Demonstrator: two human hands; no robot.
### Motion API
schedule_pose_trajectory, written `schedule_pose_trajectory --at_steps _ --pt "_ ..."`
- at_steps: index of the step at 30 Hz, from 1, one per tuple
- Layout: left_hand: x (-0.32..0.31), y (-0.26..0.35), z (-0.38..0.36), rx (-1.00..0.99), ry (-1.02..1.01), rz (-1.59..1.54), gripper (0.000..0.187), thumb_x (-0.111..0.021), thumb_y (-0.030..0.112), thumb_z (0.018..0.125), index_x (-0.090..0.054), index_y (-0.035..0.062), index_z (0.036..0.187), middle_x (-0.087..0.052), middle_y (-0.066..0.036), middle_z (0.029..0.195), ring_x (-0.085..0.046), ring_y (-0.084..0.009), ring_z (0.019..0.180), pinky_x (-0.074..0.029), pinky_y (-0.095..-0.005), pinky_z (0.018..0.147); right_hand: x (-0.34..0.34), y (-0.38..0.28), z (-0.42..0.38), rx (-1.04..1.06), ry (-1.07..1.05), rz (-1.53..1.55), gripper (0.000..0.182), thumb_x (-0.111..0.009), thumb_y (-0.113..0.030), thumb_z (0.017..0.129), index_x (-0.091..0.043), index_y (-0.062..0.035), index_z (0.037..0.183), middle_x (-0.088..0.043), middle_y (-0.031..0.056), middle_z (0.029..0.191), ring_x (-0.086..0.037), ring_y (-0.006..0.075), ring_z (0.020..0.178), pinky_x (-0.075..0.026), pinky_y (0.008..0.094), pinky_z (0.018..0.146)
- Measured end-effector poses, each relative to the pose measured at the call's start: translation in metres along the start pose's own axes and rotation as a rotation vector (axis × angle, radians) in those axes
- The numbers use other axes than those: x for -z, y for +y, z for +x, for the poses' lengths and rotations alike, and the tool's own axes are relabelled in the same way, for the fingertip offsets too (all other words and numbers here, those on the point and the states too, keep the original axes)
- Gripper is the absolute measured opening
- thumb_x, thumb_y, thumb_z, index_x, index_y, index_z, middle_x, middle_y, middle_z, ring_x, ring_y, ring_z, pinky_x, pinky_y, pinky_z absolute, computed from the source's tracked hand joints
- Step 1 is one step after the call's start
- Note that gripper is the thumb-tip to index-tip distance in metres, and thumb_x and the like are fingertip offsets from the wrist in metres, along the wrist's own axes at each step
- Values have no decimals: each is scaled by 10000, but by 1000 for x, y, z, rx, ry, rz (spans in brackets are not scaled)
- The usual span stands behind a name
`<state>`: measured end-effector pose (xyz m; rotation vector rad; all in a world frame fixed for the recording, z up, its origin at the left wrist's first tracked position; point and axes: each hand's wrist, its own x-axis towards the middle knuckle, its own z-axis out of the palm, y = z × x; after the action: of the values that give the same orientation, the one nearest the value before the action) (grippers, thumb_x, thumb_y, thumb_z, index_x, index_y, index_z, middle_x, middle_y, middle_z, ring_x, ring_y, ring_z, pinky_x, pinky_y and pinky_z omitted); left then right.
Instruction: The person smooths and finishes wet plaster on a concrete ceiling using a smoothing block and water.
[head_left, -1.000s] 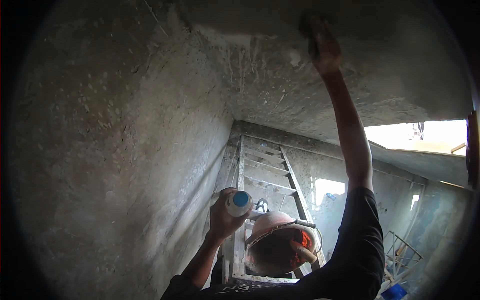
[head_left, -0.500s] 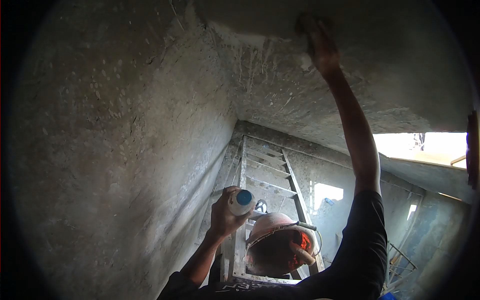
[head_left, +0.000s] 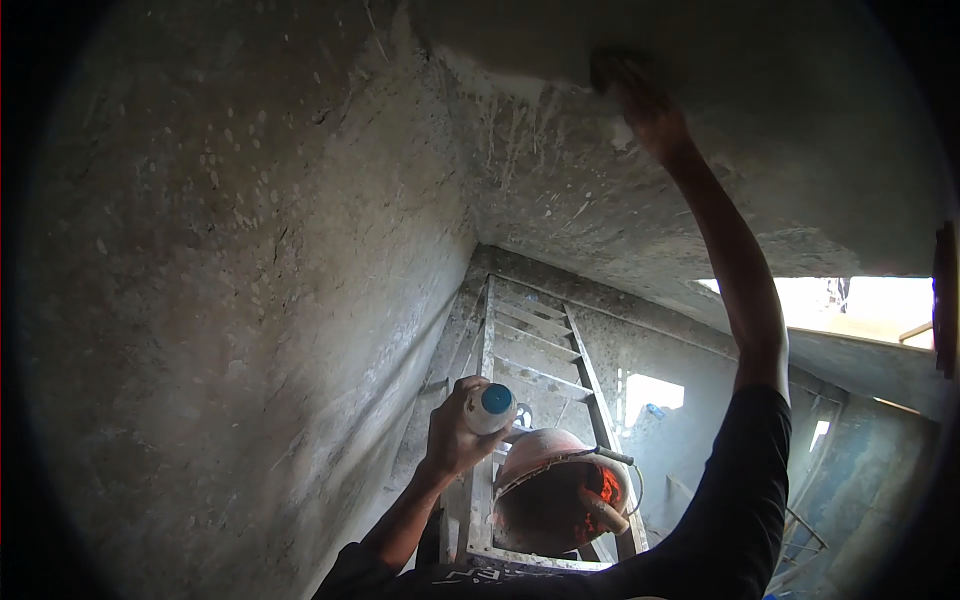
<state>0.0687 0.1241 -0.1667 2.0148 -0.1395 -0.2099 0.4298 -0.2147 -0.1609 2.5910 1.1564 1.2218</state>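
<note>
My left hand [head_left: 456, 435] is wrapped round a whitish bottle with a blue cap [head_left: 497, 398], held above the ladder. High on the rough plastered wall [head_left: 560, 150], my right arm is stretched out. The fingers of my right hand [head_left: 655, 115] are closed on a dark sponge-like pad [head_left: 608, 70] against the surface; its exact kind is lost in shadow. Below the bottle, a pinkish-white bucket [head_left: 545, 445] hangs tilted at the ladder [head_left: 585, 375]. A tool's wooden handle [head_left: 604, 512] sticks out of its dark, partly orange inside.
Close on the left rises a rough, spotted wall [head_left: 260, 270]. A bright opening [head_left: 860, 305] breaks the wall at right. Far below lies the floor [head_left: 650, 465], with a sunlit patch and part of a shoe [head_left: 525, 412] near the ladder. A metal frame [head_left: 800, 540] stands at lower right.
My right hand and pad have moved slightly down along the wall, and my right forearm has swung to the right. The bottle in my left hand has shifted slightly right.
</note>
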Motion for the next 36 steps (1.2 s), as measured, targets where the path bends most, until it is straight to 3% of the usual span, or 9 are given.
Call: schedule_pose_trajectory --at_steps 4,8,10,15,17,23,28,32,36 --pt "3 1 -2 45 11 -20 541 -838 194 700 -522 67 1121 -662 -122 973 -689 -279 862 -554 -366 748 -3 -30 -46 47 -280 -58 428 -647 -28 773 -576 -33 1195 -621 133 1207 -600 260 1150 -540 372 940" --pt "2 -5 -3 16 20 9 552 -838 193 700 -515 68 1130 -662 -127 973 -690 -281 868 -554 -367 747 14 -48 -25 40 -243 186 428 -653 -50 775 -579 -29 1196 -626 125 1190 -594 259 1153 -508 369 993" --pt "1 -4 -4 7 3 14 558 -838 194 700 -513 69 1136 -661 -129 974 -689 -283 874 -554 -366 748 19 -41 8 139 -25 70 409 -659 -67 774 -596 -32 1177 -630 123 1184 -593 253 1154 -500 366 1006" --pt "-1 0 0 11 8 -23 450 -820 206 722 -560 65 1061 -642 -100 972 -670 -247 871 -539 -349 773 21 -7 17 185 -157 -102 384 -626 -21 788 -595 -19 1171 -611 133 1228 -593 262 1158 -521 353 972" --pt "-1 -4 -1 11 14 -26 516 -830 197 707 -532 67 1107 -648 -118 985 -676 -275 874 -545 -361 761 28 -2 4 203 -168 -106 368 -626 -22 787 -597 -1 1153 -628 133 1201 -602 272 1142 -518 351 980" --pt "7 -10 -14 58 6 -32 590 -838 187 689 -500 76 1159 -651 -136 1010 -680 -310 885 -549 -382 753 59 -21 -18 -96 -193 -123 371 -596 16 805 -589 10 1176 -625 150 1208 -619 280 1122 -530 359 964" --pt "7 -10 -11 45 -13 -22 580 -833 188 695 -501 77 1156 -651 -135 1004 -679 -312 885 -549 -380 753 42 -21 21 98 -69 -44 374 -609 2 806 -590 5 1179 -636 138 1185 -630 261 1103 -502 358 997" --pt "8 -9 -8 26 5 -9 573 -835 186 693 -501 77 1146 -648 -134 1001 -680 -312 885 -551 -379 751 36 -17 19 139 -135 -172 365 -616 -5 801 -598 5 1165 -646 133 1165 -639 252 1080 -494 357 1003" --pt "9 -7 -12 50 14 -31 578 -838 174 687 -504 73 1148 -649 -133 999 -681 -308 886 -551 -375 752 55 -41 11 -103 -147 -192 328 -612 8 797 -602 7 1125 -645 144 1162 -633 259 1087 -500 368 994"
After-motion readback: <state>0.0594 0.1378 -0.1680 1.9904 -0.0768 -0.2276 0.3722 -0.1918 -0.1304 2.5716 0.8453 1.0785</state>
